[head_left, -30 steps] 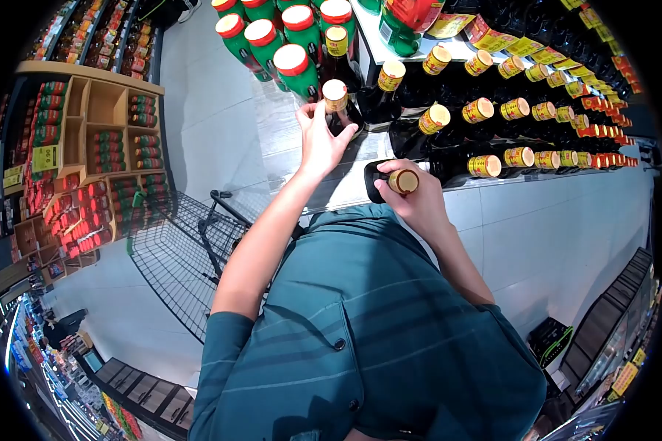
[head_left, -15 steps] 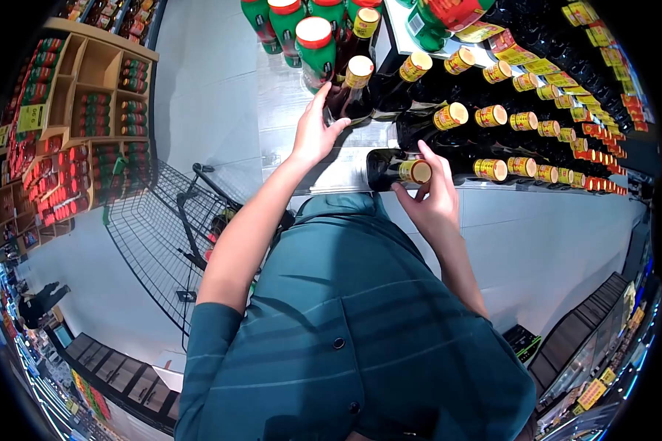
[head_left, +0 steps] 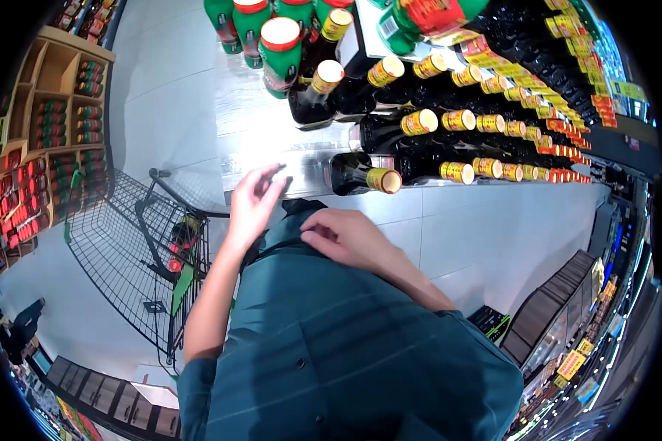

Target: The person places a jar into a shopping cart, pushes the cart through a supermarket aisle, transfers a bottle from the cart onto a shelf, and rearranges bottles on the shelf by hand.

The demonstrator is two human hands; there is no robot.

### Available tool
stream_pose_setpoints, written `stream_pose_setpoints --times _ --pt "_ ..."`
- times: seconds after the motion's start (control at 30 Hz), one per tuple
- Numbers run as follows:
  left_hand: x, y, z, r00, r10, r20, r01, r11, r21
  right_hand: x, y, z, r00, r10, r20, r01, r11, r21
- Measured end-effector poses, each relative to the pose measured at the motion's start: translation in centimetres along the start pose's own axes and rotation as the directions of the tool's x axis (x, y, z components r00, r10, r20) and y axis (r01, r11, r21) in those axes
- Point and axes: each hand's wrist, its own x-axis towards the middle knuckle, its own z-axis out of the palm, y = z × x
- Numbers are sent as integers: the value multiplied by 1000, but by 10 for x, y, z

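My left hand hovers over the near edge of the shelf, thumb and fingers apart, with nothing in it. Close to my waist is my right hand, its fingers loosely bent and a gap left between thumb and forefinger; no object shows in it. The nearest dark bottle, with a yellow cap, stands at the front of its row, touched by neither hand. Another dark bottle stands farther back beside green bottles with red-rimmed caps. The bottles rest on a grey shelf top.
Rows of dark yellow-capped bottles stretch to the right. A wire shopping cart stands at my left with some items inside. Beyond it is a wooden display rack of bottles. A person in dark clothes is at the far left.
Both hands have come away from the bottles. My left hand moved back and left; my right hand let go of the front bottle's cap and drew toward my waist. The view has shifted.
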Motion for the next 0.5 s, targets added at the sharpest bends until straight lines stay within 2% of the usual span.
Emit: stream_pose_setpoints --times 0.13,0.17,0.2,0.23,0.3,0.37,0.43,0.5 --pt "-63 -15 -31 990 -126 -61 125 992 -15 37 -15 21 984 -168 62 152 967 206" --pt "-79 -20 -40 978 -187 -92 184 982 -36 46 -19 26 976 -200 81 183 967 175" --pt "-95 -30 -45 977 -136 -166 123 989 -84 54 -24 32 965 -238 114 220 964 151" --pt "-109 -27 -52 966 -94 -242 86 995 -41 62 -29 42 946 -284 157 264 955 136" --pt "-140 -17 -69 930 -80 -358 135 982 133 71 -32 66 916 -292 276 257 954 157" --pt "-171 -25 -81 867 61 -495 66 970 235 75 -42 90 872 -277 403 259 961 99" --pt "-205 -23 -92 760 -105 -642 268 950 161 75 -53 114 807 -263 529 265 961 73" --pt "-242 -28 -101 618 -86 -781 322 934 152 72 -56 141 726 -360 586 399 914 68"
